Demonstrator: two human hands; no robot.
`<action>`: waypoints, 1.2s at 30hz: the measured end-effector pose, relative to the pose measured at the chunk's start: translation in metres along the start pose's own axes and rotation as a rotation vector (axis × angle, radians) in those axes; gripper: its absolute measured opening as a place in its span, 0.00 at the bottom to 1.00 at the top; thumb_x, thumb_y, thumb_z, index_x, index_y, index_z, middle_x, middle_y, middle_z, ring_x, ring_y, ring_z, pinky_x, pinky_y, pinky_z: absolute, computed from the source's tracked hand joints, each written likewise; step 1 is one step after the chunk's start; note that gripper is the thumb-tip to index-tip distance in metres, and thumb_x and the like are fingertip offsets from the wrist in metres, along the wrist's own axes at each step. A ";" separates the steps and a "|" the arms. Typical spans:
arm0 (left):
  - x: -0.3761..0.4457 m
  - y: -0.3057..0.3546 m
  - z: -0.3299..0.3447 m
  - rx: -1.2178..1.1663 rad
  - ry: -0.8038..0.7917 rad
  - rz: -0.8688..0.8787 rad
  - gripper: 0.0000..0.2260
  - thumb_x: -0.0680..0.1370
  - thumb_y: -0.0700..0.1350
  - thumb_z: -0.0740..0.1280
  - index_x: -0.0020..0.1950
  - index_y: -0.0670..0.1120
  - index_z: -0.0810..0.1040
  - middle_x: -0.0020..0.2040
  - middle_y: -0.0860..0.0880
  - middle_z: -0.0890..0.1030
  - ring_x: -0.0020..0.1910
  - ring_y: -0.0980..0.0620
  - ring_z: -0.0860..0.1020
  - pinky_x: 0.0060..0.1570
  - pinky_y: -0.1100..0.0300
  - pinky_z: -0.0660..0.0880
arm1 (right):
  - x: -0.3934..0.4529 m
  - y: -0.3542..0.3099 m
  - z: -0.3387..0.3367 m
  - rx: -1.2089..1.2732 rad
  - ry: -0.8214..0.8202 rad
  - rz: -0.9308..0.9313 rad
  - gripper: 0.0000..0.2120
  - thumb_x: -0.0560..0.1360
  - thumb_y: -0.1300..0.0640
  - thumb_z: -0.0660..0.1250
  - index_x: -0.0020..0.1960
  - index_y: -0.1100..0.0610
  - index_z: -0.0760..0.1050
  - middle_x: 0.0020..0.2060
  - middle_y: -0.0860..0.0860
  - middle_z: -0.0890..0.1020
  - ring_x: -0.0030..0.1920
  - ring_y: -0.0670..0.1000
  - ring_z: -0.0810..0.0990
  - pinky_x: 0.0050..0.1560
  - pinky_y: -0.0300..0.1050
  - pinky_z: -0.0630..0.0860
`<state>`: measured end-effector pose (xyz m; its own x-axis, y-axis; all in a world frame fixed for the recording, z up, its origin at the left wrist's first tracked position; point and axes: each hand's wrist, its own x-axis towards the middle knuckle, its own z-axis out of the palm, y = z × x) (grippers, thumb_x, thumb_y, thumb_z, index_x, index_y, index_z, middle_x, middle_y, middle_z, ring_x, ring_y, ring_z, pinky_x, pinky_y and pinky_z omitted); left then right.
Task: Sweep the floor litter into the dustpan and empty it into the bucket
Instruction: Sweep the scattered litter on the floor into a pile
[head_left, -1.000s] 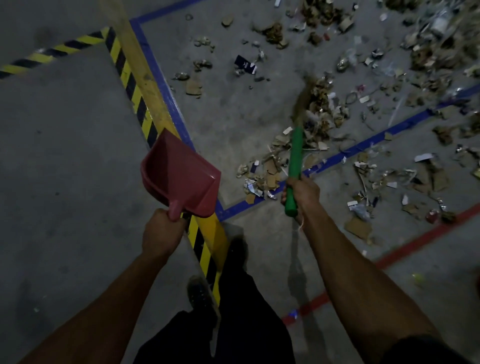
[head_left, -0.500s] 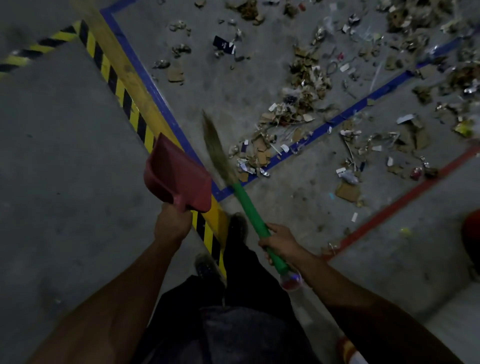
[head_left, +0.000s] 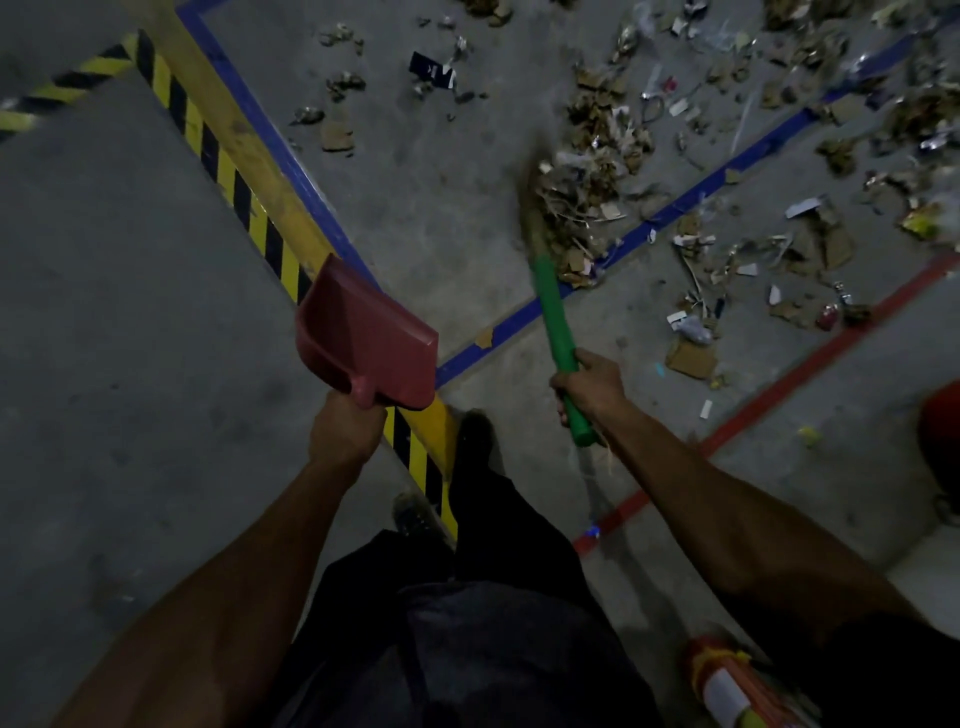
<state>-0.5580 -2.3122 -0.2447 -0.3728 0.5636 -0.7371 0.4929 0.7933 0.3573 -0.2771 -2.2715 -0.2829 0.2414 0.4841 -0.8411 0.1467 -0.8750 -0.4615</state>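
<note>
My left hand (head_left: 343, 428) grips the handle of a red dustpan (head_left: 363, 338), held in the air above the yellow-and-black floor stripe, mouth up and away from me. My right hand (head_left: 589, 387) grips the green handle of a broom (head_left: 556, 312). Its blurred straw head (head_left: 532, 208) touches a pile of cardboard scraps and paper litter (head_left: 587, 192) by the blue floor line. More litter (head_left: 779, 249) is scattered across the floor to the right. A red rounded object, perhaps the bucket (head_left: 940, 447), shows at the right edge, mostly cut off.
Blue tape lines (head_left: 675, 213), a red tape line (head_left: 779, 395) and a yellow-and-black hazard stripe (head_left: 244, 192) cross the grey concrete floor. My dark-trousered legs and shoes (head_left: 467, 441) stand on the stripe. A red-and-yellow object (head_left: 727, 680) lies at the bottom right.
The broom head swung from the left, near the dustpan, back right and forward into the litter pile. My right hand moved up and right. The dustpan stayed about where it was.
</note>
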 end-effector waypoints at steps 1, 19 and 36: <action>0.001 0.000 -0.001 -0.001 -0.009 0.005 0.18 0.66 0.49 0.61 0.43 0.36 0.79 0.41 0.36 0.81 0.43 0.36 0.80 0.44 0.46 0.78 | -0.007 0.008 0.005 -0.009 -0.022 -0.010 0.29 0.72 0.69 0.67 0.71 0.57 0.68 0.30 0.59 0.77 0.19 0.50 0.72 0.21 0.40 0.70; 0.013 0.011 0.009 0.010 0.014 0.043 0.14 0.64 0.50 0.63 0.37 0.40 0.76 0.33 0.41 0.76 0.37 0.37 0.80 0.38 0.50 0.76 | 0.004 0.059 -0.048 -0.169 -0.079 0.167 0.20 0.73 0.71 0.67 0.65 0.66 0.74 0.30 0.60 0.76 0.19 0.53 0.71 0.19 0.39 0.70; 0.036 0.027 0.022 0.067 0.061 0.097 0.10 0.72 0.43 0.66 0.39 0.35 0.75 0.31 0.42 0.76 0.33 0.41 0.78 0.36 0.54 0.72 | 0.119 -0.044 -0.109 -0.079 0.152 0.008 0.18 0.71 0.70 0.69 0.60 0.68 0.75 0.29 0.61 0.76 0.21 0.54 0.74 0.23 0.43 0.73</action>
<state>-0.5412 -2.2759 -0.2741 -0.3675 0.6513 -0.6640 0.5792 0.7188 0.3845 -0.1503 -2.1740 -0.3324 0.3846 0.4789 -0.7891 0.2174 -0.8778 -0.4268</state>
